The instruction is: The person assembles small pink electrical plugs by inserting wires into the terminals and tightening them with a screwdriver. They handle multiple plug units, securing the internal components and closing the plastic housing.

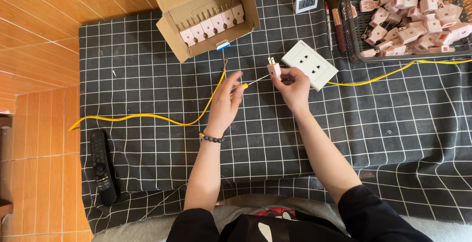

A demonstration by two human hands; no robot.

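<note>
My right hand (294, 85) holds a small pink plug (274, 68) with its two metal prongs pointing up, just in front of a white wall socket plate (309, 64). My left hand (225, 102) grips a screwdriver with a yellow handle (242, 86); its thin shaft reaches right to the plug's side. A yellow cable (147, 117) with a bared end lies under my left hand on the black checked cloth (147, 158).
An open cardboard box (206, 13) holds a row of pink plugs at the back. A black basket (408, 18) at the back right is full of several pink plugs. A small digital clock (306, 2), a brush (337, 16) and a remote control (102, 166) lie around.
</note>
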